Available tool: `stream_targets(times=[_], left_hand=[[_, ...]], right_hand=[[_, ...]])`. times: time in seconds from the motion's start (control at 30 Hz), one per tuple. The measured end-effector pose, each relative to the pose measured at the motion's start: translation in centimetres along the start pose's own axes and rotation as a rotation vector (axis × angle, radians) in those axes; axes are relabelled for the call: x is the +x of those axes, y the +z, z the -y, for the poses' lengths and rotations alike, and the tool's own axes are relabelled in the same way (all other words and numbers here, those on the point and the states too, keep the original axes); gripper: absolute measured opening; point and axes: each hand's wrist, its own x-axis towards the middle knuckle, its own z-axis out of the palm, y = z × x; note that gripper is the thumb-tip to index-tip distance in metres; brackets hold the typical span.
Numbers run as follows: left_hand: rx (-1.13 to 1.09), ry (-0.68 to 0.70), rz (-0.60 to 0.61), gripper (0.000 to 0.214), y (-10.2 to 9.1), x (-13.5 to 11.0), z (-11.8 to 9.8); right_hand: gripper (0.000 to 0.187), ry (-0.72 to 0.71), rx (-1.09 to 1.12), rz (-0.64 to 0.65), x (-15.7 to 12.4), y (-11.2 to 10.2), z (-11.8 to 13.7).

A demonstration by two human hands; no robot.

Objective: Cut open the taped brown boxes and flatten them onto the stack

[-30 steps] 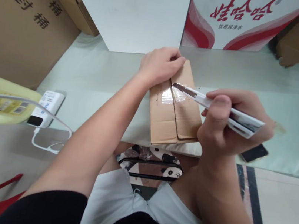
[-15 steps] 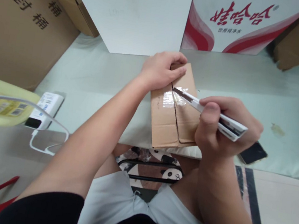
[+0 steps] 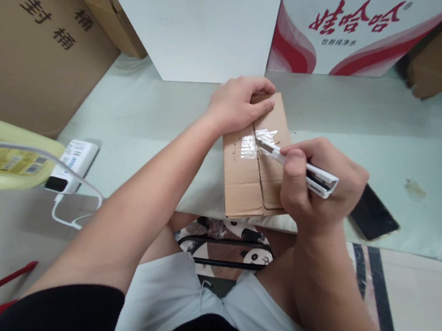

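One knife [image 3: 319, 179] points forward-left, its long axis slanting over the carton [image 3: 244, 183].

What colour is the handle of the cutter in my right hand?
Mostly white; the cutter handle shows best in the head view.

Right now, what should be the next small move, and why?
I would probably draw the knife lightly along the seam toward the near end of the box: its blade sits at that seam beside clear tape, and the left hand rests on the far end, away from this stroke.
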Motion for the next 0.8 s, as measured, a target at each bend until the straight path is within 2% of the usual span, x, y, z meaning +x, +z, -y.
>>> stream_targets(times=[0.27, 0.43, 0.5, 0.63, 0.7, 0.73, 0.8], left_hand=[[0.015, 0.025, -0.004, 0.028, 0.0, 0.1, 0.6], [0.051, 0.046, -0.004, 0.032, 0.1, 0.3, 1.0], [0.041, 0.053, -0.015, 0.031, 0.2, 0.3, 1.1], [-0.026, 0.075, -0.105, 0.024, 0.3, 0.2, 1.2], [-0.064, 0.075, -0.163, 0.02, 0.2, 0.2, 1.3], [-0.077, 0.076, -0.189, 0.019, 0.0, 0.0, 1.4], [-0.091, 0.08, -0.248, 0.016, -0.5, -0.7, 1.8]], right_hand=[[0.027, -0.019, 0.007, -0.029, 0.1, -0.2, 0.1], [0.026, -0.087, 0.105, -0.075, -0.5, -0.2, -0.4], [0.024, -0.088, 0.169, -0.195, -0.7, 0.1, -0.3], [0.028, -0.009, 0.379, -0.681, -0.3, 0.6, -0.2], [0.029, 0.052, 0.415, -0.777, 0.0, 0.8, -1.2], [0.027, 0.078, 0.413, -0.742, 0.0, 0.9, -2.1], [0.019, 0.125, 0.364, -0.579, -0.3, 1.2, -4.2]])
